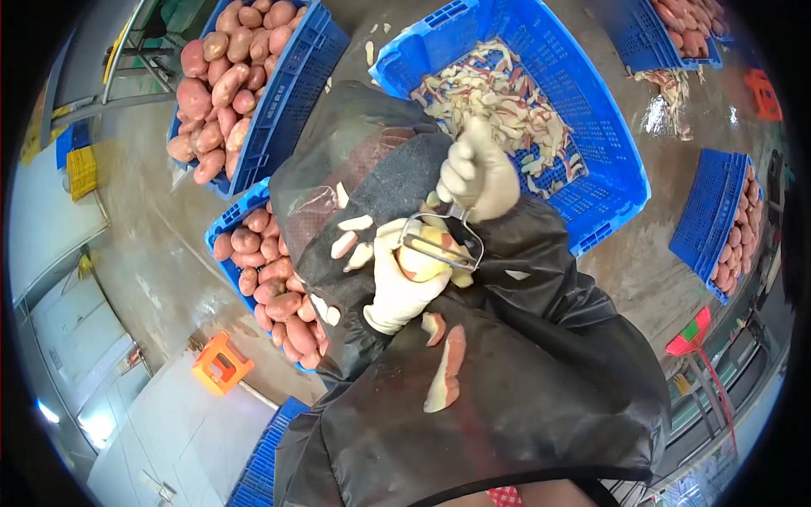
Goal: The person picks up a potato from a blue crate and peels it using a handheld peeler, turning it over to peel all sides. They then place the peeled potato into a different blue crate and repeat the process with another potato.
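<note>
My left hand [399, 291], in a pale glove, is closed around a potato [422, 260]. The potato is mostly peeled to yellow flesh, with a few patches of reddish skin. My right hand [480, 176], also gloved, grips a metal peeler [475, 230] by its handle. The peeler's wide frame and blade lie across the potato's upper side. Strips of peel [448, 369] rest on the dark apron [507, 406] over my lap. More pale peel pieces [359, 253] lie on the dark covering left of my left hand.
Ahead, a blue crate [604, 177] holds a heap of peelings [507, 101]. Red-skinned potatoes fill a crate [291, 89] at upper left and another crate [228, 221] at my left. Further crates [705, 211] of potatoes stand at right. An orange stool [222, 363] stands at lower left; the floor [160, 228] looks wet.
</note>
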The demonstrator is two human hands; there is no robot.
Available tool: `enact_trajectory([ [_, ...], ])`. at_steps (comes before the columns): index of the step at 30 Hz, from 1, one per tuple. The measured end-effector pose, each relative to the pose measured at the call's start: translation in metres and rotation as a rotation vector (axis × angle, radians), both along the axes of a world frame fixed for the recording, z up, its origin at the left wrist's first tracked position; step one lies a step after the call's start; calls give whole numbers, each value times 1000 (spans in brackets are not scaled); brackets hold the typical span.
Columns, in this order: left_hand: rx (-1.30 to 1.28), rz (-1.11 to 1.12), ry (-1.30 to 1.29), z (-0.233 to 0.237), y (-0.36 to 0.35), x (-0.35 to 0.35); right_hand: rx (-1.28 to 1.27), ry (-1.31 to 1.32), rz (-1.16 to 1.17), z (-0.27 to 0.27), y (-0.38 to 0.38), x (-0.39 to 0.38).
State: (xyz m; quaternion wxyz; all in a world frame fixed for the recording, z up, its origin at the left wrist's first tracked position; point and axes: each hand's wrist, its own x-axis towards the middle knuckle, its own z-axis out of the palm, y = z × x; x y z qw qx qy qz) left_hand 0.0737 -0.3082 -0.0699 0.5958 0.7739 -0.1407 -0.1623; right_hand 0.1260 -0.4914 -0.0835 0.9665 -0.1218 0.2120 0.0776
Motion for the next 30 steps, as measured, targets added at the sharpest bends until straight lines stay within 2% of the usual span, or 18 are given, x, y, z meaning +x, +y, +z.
enact_trajectory([
  [2, -86, 37, 53, -8, -2, -11, -232, 199, -124, -38, -12, 6],
  [4, -201, 38, -39, 1, -13, -6, 13, 185, -177, -43, -30, -7],
  [6, -76, 3, -230, 3, -15, -2, 280, -105, -35, -4, -14, -23],
  [8, -13, 70, -184, 2, -12, -9, 0, 209, -38, -13, -7, -14],
  [9, -83, 25, -187, -3, -12, -5, -7, 220, -91, -49, -14, -9],
  [10, -197, 61, -143, -7, -11, -8, 160, 237, -87, -79, -26, -13],
  [13, -350, 60, 154, -3, -4, -8, 441, -64, -8, -42, -10, -17],
  [14, -395, 71, 308, 3, -1, -8, 152, 33, -38, -22, -1, -13],
  [16, -367, 113, 380, 14, -6, -7, -96, 211, -90, -54, -5, 7],
  [17, -534, 106, 405, 15, -9, -2, 54, 206, -156, -53, -14, 18],
  [18, -702, 107, 426, 15, -15, 3, 11, 120, -236, -50, -21, 21],
  [20, -734, 166, 284, 24, -29, 15, 416, -126, -255, -41, -28, 25],
  [21, -554, 274, 255, 24, -29, 13, 630, -229, -145, -39, -21, 27],
  [22, -384, 369, 215, 21, -31, 15, 624, -195, -113, -32, -10, 31],
  [25, -148, 360, 45, -5, -15, 0, 307, 73, -51, -43, 9, 42],
  [26, -132, 294, -12, -14, -1, -6, 345, 60, 18, -29, 13, 38],
  [27, -39, 229, 7, 13, -4, 2, 245, -22, 47, -20, 19, 39],
  [30, 103, 88, 372, 46, -4, 21, -33, -124, 254, 6, 37, 26],
])
